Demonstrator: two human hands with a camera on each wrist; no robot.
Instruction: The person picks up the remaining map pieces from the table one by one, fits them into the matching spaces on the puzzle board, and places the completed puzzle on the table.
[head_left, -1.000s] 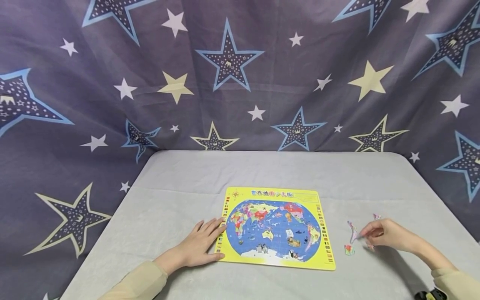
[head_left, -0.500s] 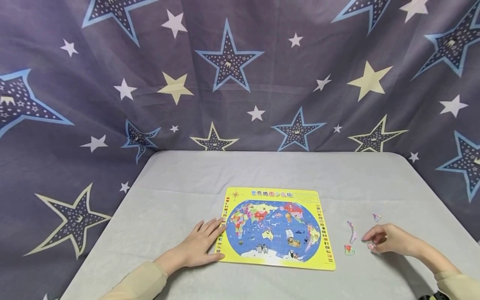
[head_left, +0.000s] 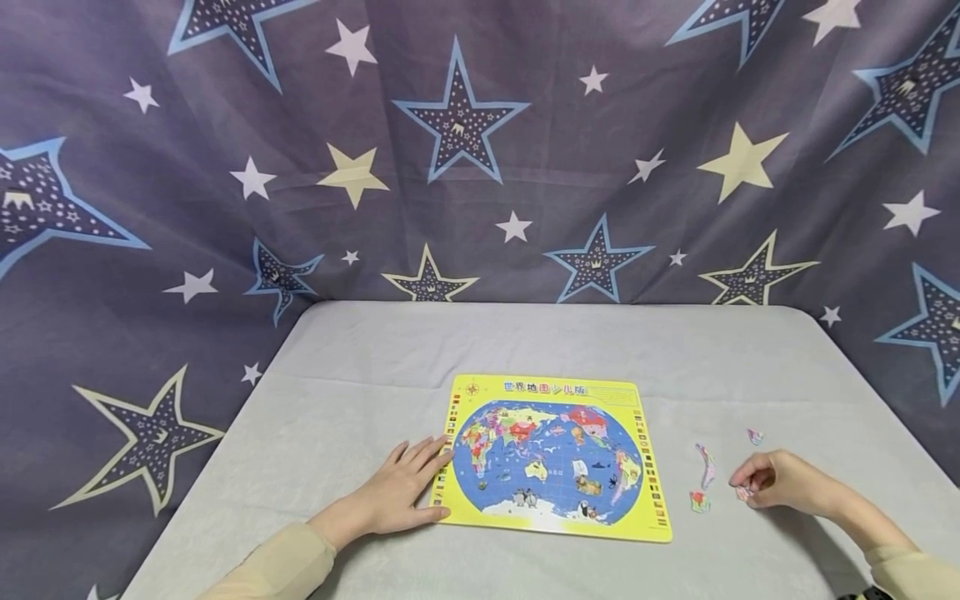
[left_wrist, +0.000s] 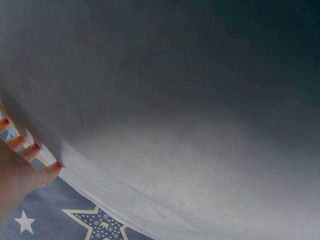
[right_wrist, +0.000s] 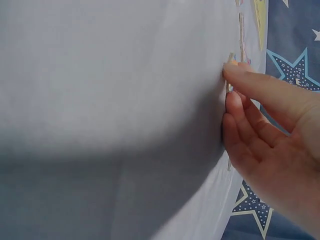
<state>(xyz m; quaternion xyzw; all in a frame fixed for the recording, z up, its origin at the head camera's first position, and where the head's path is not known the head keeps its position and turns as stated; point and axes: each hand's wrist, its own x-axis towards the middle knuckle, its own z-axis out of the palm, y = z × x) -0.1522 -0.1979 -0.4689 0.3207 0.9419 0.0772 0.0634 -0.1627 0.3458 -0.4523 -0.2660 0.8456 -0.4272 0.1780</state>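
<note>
A yellow-bordered world map puzzle [head_left: 555, 458] lies flat on the table. At its left edge rests my left hand [head_left: 397, 493], fingers spread and fingertips on the border. To the right of the board my right hand [head_left: 791, 483] pinches a small pink-and-white puzzle piece [head_left: 744, 493] between thumb and fingers, low over the cloth. In the right wrist view the thumb covers part of this piece [right_wrist: 230, 57]. A long, thin purplish piece [head_left: 706, 467] and a red-and-green piece [head_left: 699, 501] lie between the board and that hand. Behind the hand lies another small piece [head_left: 754, 436].
Light grey cloth covers the table [head_left: 360, 350]. A dark curtain [head_left: 480, 208] printed with stars hangs along the far edge and both sides.
My right hand has shifted slightly right, away from the long purplish piece, and taken the pink-and-white piece between thumb and fingers. The left hand and the board have stayed put.
</note>
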